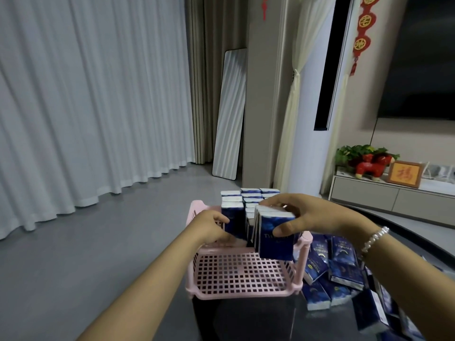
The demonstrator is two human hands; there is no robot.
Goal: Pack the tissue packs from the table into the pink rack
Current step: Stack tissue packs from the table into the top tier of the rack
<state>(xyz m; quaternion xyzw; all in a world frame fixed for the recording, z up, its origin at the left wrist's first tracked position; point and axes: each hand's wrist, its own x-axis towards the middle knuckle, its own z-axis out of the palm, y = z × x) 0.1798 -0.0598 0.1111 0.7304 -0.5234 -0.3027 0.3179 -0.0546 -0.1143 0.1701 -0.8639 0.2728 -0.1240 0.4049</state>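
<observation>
A pink lattice rack [236,274] stands on the dark table, its near half bare. Several blue tissue packs [248,196] stand upright in rows in its far half. My right hand [302,215] grips a small bundle of blue packs [275,238] from above, thumb on the front face, held over the rack's right middle. My left hand [209,226] holds the nearest upright pack [232,221] of the left row, fingers curled against its side. A loose heap of blue packs [337,267] lies on the table right of the rack.
The dark glossy table [246,318] ends near the rack's left side, with grey floor beyond. A white curtain, a leaning mirror [230,114] and a TV cabinet [394,193] with ornaments stand further off. A bead bracelet sits on my right wrist.
</observation>
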